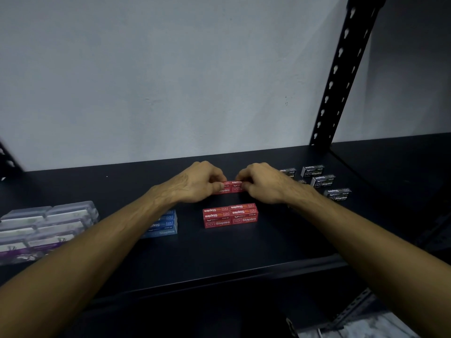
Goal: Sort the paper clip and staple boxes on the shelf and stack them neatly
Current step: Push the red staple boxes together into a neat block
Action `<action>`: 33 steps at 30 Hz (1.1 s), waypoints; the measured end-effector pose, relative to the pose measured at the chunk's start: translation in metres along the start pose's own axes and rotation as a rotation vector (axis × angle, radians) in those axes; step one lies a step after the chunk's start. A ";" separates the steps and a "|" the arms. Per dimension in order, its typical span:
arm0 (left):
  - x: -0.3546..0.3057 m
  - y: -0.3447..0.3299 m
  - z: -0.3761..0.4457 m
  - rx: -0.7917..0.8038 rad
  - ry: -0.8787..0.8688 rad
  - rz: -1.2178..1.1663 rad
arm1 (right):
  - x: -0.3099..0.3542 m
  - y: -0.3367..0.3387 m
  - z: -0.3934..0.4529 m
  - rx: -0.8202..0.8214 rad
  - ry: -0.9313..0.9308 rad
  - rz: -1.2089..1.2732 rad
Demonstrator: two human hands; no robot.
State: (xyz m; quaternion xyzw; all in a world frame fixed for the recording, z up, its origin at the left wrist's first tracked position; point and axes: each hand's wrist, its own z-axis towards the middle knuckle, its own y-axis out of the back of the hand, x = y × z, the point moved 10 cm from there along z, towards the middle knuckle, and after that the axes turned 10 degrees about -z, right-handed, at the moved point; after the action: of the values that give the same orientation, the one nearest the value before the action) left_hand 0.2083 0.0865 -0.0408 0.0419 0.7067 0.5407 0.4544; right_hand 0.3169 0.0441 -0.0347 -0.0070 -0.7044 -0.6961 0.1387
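Both hands' grip (230,185) around red staple boxes (231,187)

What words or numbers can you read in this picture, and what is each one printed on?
"Staples" and "10": red staple boxes stacked in front.
"Staples" and "10": red boxes gripped by the left hand and right hand, partly covered.
"Staples" and "10": blue boxes.
"Staples" and "10": black boxes.
Smaller print on all boxes: too small to read.
Clear boxes at left: labels blurred.
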 end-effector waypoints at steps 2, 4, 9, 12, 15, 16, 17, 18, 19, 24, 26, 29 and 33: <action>0.001 0.001 -0.006 0.002 0.009 -0.026 | 0.003 -0.003 -0.002 0.020 0.008 0.023; 0.001 0.001 -0.012 0.011 0.022 -0.055 | 0.006 -0.004 -0.005 0.025 0.017 0.033; 0.000 -0.001 -0.026 0.042 0.042 -0.094 | 0.012 -0.006 -0.013 0.034 0.024 0.047; -0.001 -0.004 -0.032 0.056 0.050 -0.127 | 0.014 -0.007 -0.019 0.039 0.015 0.070; -0.002 -0.007 -0.038 0.068 0.042 -0.139 | 0.016 -0.009 -0.024 0.057 0.005 0.090; -0.002 -0.008 -0.040 0.070 0.040 -0.148 | 0.017 -0.010 -0.026 0.066 0.003 0.093; -0.003 -0.008 -0.041 0.071 0.039 -0.158 | 0.017 -0.010 -0.027 0.075 0.001 0.095; -0.003 -0.009 -0.042 0.072 0.038 -0.166 | 0.018 -0.010 -0.028 0.082 0.000 0.097; -0.003 -0.009 -0.043 0.074 0.038 -0.171 | 0.018 -0.011 -0.030 0.088 0.000 0.098; -0.005 -0.010 -0.046 0.087 0.038 -0.194 | 0.022 -0.011 -0.033 0.090 0.007 0.096; -0.005 -0.011 -0.047 0.085 0.043 -0.194 | 0.023 -0.011 -0.034 0.094 0.009 0.097; -0.004 -0.012 -0.049 0.074 0.042 -0.190 | 0.022 -0.011 -0.035 0.091 0.006 0.096; -0.006 -0.013 -0.051 0.079 0.040 -0.186 | 0.022 -0.015 -0.037 0.121 -0.002 0.131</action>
State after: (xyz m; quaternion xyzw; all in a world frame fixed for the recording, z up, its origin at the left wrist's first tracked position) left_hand 0.1824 0.0408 -0.0480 -0.0168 0.7371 0.4686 0.4866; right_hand 0.2997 0.0030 -0.0446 -0.0456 -0.7434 -0.6416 0.1833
